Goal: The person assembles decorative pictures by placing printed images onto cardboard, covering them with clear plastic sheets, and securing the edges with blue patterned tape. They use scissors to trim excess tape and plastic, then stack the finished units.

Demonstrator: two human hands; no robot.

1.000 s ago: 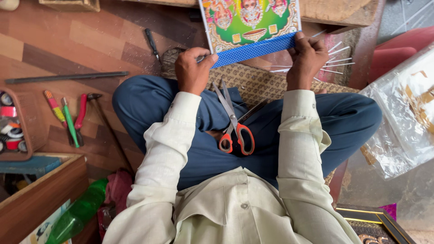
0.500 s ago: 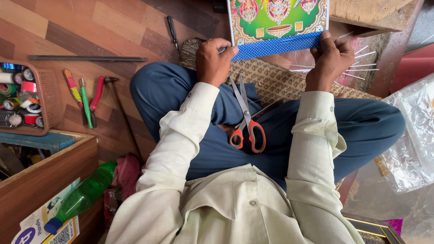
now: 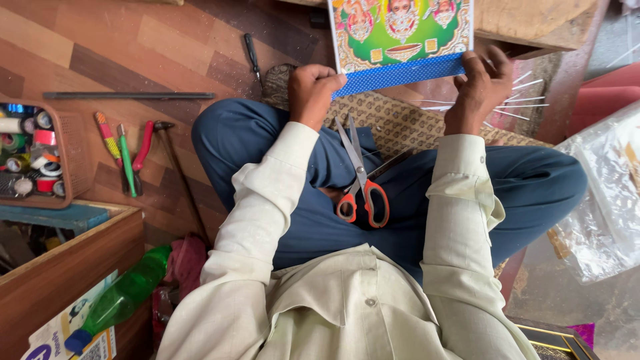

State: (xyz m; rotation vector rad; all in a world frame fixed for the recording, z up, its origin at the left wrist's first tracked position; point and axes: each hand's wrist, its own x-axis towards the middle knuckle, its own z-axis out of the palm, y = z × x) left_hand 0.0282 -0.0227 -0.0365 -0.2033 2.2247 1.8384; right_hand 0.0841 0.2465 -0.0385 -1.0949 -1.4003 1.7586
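Since 1.0 s ago the colourful picture print [image 3: 400, 33] has drifted rightward across the head view while both hands kept their hold on its lower corners; the scissors stayed put in the lap.

Head view: the left hand [image 3: 312, 92] has its fingers curled shut around the left end of the blue dotted strip [image 3: 399, 73] that runs along the print's bottom edge. The right hand [image 3: 483, 83] pinches the strip's right end, thumb on top. The print is held up in front of the knees, above a woven mat [image 3: 400, 123].

As a judgement, the strip looks laid straight along the whole bottom edge, so that edge seems about finished; I cannot tell about the other 3. The orange-handled scissors [image 3: 360, 180] lie closed on the blue trousers, unused, and the pliers [image 3: 141, 150] and screwdrivers [image 3: 117, 150] rest on the floor.
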